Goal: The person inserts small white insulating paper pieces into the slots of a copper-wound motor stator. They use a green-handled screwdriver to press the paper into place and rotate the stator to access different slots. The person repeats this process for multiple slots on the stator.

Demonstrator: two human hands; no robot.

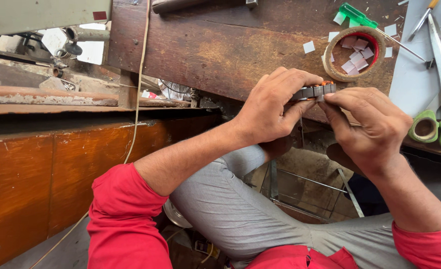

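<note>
Both hands, left hand (267,112) and right hand (372,124), pinch a grey ring (314,91) (copper-wound) edge-on between them, its flat lying level above the tabletop (220,55).

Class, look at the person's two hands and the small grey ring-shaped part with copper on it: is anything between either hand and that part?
Nothing visible is. The left hand and the right hand both grip the grey ring-shaped part directly, fingers on it. The tape roll lies apart on the wooden bench.
</note>
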